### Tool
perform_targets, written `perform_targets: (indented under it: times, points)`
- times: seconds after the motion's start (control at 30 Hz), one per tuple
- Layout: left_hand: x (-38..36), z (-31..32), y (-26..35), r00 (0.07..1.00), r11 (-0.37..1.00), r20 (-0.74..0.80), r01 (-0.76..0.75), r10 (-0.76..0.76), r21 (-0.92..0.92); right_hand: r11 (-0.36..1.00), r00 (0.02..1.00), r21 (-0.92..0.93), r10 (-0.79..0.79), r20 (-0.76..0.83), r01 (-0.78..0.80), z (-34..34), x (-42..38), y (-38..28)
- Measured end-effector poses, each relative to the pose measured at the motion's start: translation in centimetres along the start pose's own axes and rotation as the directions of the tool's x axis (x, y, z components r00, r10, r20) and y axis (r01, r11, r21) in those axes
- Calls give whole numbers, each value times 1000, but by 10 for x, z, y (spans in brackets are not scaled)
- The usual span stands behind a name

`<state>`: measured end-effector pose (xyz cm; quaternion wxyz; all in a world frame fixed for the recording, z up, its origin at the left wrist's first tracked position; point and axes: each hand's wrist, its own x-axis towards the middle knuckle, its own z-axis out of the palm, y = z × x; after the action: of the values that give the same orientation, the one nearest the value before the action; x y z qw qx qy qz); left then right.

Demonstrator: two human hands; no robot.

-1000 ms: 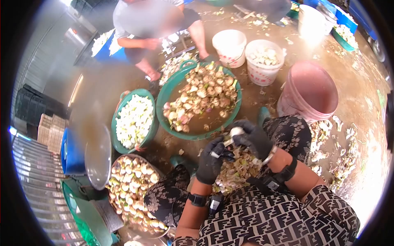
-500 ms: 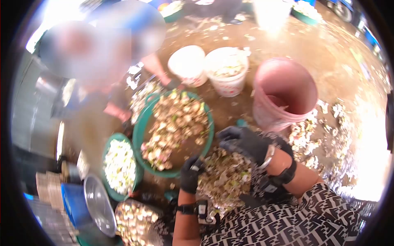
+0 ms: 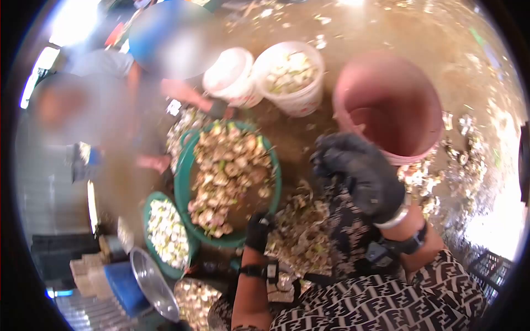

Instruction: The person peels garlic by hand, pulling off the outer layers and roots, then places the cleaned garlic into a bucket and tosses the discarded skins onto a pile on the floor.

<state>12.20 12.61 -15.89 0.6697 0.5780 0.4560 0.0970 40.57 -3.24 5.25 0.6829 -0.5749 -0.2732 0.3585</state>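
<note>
Wearing black gloves on both hands, you are sitting over a heap of trimmings lying on your lap. Your right hand is hovering raised above the far right edge of that heap, just in front of the pink bucket, with its fingers curled loosely; whether it is holding anything cannot be determined, as the palm is facing away. Your left hand is resting at the left edge of the heap, touching the trimmings and lying just beside the near rim of the large green basin; its grip is blurred and cannot be determined. The two hands are standing well apart. That basin is carrying unpeeled bulbs. A smaller green basin to its left is carrying white peeled pieces. Two white buckets are standing beyond the large basin. Another person's arm is reaching near the far rim.
</note>
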Motion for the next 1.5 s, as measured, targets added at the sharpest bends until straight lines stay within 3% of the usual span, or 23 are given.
perform_targets:
  times: [0.07,0.27,0.37,0.43,0.5,0.57,0.63,0.7,0.77,0.83,0.87,0.9,0.97,1.03,1.1,1.23,1.27,1.3,1.33,1.37,1.4,1.43,1.5]
  points:
    - [12,-8,6,1000,1000,-19,-12,12,0,969,999,244,53,-13,-48,3,3,-21]
    - [41,11,30,997,997,-68,33,-37,-65,838,906,-378,-424,3,393,-93,53,-28]
    - [54,12,6,995,996,-83,45,-52,-79,997,928,75,16,-373,13,-124,59,-27]
    - [56,9,-3,994,996,-57,88,-89,-18,963,983,-217,138,-120,-162,-144,66,-18]
    - [58,7,-10,997,991,53,69,-63,-112,784,994,-612,-71,87,109,-166,73,-9]
    - [60,11,-13,991,991,-35,130,-131,-22,959,982,-249,98,-162,-137,-157,81,-13]
    - [63,6,-18,992,987,3,127,-128,-103,803,991,-582,-118,56,128,-145,81,-15]
    - [63,5,-11,997,997,-51,50,-53,-64,992,996,-104,-78,-41,74,-119,76,-12]
    - [69,10,6,993,994,-100,67,-57,92,919,968,-305,-241,64,249,-126,94,-3]
    - [80,5,1,993,996,-76,93,-93,-13,163,714,-759,-505,486,631,-147,122,-9]
    - [87,-2,-9,994,993,-56,87,-91,-75,595,957,-757,-250,146,271,-153,138,-10]
    - [93,-2,-16,995,987,-38,85,-91,-139,821,980,-536,151,-128,-197,-159,156,-5]
    - [81,11,6,994,989,-42,92,-98,-118,9,967,-998,246,62,62,-182,186,16]
    - [71,15,14,996,996,-90,32,-24,86,-66,928,-983,345,138,171,-192,199,48]
    - [65,11,0,996,991,-80,32,-43,-130,54,852,-999,523,26,-3,-190,202,80]
    - [52,6,-2,990,998,-131,45,-52,-54,-94,633,-929,756,166,357,-188,210,150]
    - [48,8,2,989,998,-138,42,-49,-57,-99,631,-926,758,167,365,-191,202,169]
    - [46,11,7,988,997,-144,39,-49,-68,-127,841,-865,339,422,486,-203,189,191]
    - [42,13,11,990,999,-132,49,-48,1,-208,780,-794,-160,604,572,-216,185,212]
    - [38,15,13,991,996,-125,59,-49,73,-205,772,-785,-159,616,584,-229,196,233]
    - [36,18,11,987,996,-139,81,-77,28,-22,909,-928,208,360,373,-242,214,252]
    - [35,13,-3,985,996,-152,84,-79,23,48,808,-996,582,86,72,-254,225,273]
    - [36,3,-34,992,970,-23,119,-126,-211,21,890,-947,336,309,321,-277,221,314]
